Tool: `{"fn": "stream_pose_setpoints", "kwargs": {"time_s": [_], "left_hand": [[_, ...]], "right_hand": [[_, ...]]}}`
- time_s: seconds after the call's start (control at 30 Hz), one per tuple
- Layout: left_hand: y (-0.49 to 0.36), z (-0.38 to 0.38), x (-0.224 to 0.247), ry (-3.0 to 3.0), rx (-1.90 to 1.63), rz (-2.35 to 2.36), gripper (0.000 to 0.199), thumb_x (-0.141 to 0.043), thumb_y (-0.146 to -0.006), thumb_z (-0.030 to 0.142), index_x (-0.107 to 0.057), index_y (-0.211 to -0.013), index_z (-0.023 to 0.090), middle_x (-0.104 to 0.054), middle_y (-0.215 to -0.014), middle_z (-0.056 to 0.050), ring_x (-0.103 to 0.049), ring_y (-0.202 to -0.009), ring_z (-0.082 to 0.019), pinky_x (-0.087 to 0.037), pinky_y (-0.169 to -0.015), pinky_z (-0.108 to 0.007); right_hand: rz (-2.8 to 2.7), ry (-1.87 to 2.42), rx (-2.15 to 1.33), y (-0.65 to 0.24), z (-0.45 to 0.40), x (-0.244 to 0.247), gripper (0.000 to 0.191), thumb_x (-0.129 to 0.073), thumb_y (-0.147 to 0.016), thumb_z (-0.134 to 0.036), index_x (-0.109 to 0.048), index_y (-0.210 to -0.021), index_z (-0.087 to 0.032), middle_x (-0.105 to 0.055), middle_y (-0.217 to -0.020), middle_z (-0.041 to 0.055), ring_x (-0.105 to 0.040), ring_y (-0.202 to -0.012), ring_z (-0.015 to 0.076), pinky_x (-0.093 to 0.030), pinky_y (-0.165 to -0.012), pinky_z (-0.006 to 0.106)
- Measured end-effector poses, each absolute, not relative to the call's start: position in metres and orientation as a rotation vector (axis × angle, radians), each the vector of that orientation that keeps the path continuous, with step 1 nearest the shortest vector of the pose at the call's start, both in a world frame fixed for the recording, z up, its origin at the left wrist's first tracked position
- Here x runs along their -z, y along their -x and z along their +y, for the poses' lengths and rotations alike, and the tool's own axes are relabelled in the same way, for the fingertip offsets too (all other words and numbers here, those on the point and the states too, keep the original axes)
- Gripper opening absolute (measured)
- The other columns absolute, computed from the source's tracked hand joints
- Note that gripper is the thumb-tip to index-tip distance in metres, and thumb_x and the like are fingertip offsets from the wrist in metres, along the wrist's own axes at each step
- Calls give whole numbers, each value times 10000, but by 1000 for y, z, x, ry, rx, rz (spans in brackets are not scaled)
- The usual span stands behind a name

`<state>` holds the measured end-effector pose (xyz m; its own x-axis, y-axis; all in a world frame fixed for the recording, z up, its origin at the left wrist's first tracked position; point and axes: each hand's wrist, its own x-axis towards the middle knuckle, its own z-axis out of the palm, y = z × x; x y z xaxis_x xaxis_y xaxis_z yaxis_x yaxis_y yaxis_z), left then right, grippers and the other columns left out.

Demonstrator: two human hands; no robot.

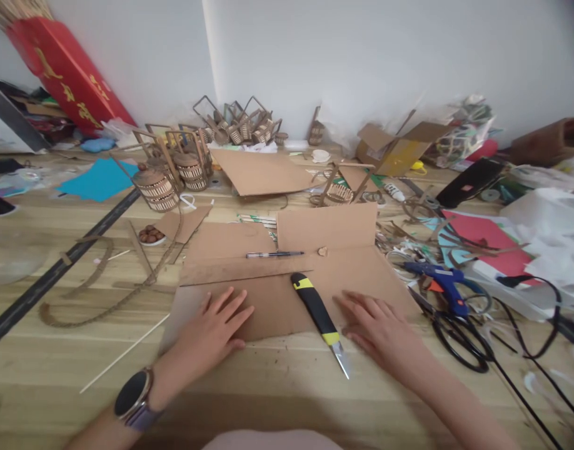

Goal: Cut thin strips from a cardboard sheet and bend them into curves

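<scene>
My left hand (212, 328) lies flat with spread fingers on the near left part of a brown cardboard sheet (272, 309); a watch is on that wrist. My right hand (374, 325) rests palm down by the sheet's near right part, fingers apart, holding nothing. Between the hands a black and yellow knife (317, 309) lies with its blade pointing toward me, past the cardboard's near edge. Farther back, a dark pen (275, 254) lies sideways on the cardboard, with a small brown scrap (322, 251) to its right.
A blue glue gun (439, 281) and black-handled scissors (463, 340) lie at the right. Small woven baskets (156, 187) stand at the back left. A bowl of brown nuts (151, 235), a thin white stick (125, 353) and a long dark strip (62, 272) are on the left.
</scene>
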<state>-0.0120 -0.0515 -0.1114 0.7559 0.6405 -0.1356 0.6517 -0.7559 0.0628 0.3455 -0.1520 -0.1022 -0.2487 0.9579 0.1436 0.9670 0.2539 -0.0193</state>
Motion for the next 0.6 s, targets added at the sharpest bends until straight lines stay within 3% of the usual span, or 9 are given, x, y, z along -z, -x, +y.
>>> {"fn": "stream_pose_setpoints", "kwargs": {"time_s": [0.13,0.3,0.53,0.6], "left_hand": [[19,-47,112,-2843,217,1059,543,-623,-924,333,-476,-1447,306,-351,-1577,-79,-315,-1447,-381,-359,-1073,-660],[28,-43,115,-2834,185,1045,510,-536,-967,357,-449,-1467,303,-322,-1589,-83,-275,-1467,-375,-336,-1078,-667],[29,-41,110,-2751,241,1077,511,-509,-974,362,-435,-1476,304,-293,-1600,-76,-218,-1489,-362,-286,-1107,-668],[23,-43,105,-2723,284,1093,538,-544,-953,400,-448,-1471,289,-274,-1607,-83,-203,-1492,-369,-266,-1117,-673]], "right_hand": [[-2373,1858,-129,-353,-148,100,419,-441,-968,-344,-529,-1365,-244,-653,-1298,104,-602,-1183,220,-489,-961,392],[-2471,1935,244,-380,-142,112,458,-558,-901,-364,-568,-1346,-256,-598,-1394,105,-559,-1235,295,-456,-963,463],[-2677,1477,728,-385,-145,97,353,-471,-929,-127,-634,-1239,-173,-706,-1222,89,-599,-1090,219,-399,-962,373],[-2623,1437,857,-378,-148,85,367,-470,-919,-85,-624,-1240,-170,-714,-1190,82,-594,-1026,202,-403,-900,349]]}}
